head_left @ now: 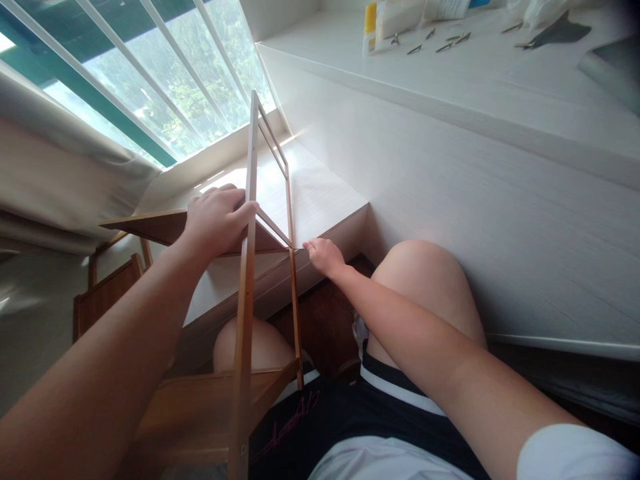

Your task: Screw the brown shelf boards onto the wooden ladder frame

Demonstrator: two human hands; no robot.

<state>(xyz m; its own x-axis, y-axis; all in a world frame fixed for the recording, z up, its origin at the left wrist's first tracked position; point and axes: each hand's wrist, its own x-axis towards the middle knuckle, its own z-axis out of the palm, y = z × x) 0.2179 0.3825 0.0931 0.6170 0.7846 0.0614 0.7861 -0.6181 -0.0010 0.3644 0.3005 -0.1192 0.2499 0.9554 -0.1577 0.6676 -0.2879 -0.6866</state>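
Observation:
A wooden shelf frame (244, 287) with slim uprights and crossbars stands tilted in front of me, its lower part between my legs. My left hand (217, 213) is closed round the near upright, by the joint of a shelf board (160, 229) that sticks out to the left. At the far upright (294, 293), my right hand (324, 256) pinches a thin rod that looks like a hex key. Its tip meets the wood at the height of that board. The rest of the rod is hidden in my fingers. A lower board (200, 400) joins the uprights near my lap.
Several screws (445, 47) and a yellow-capped glue stick (370, 28) lie on the white ledge (450, 93) at upper right. Behind the frame is a pale window seat (325, 180). A curtain (65, 147) and another wooden piece (107, 287) are at left.

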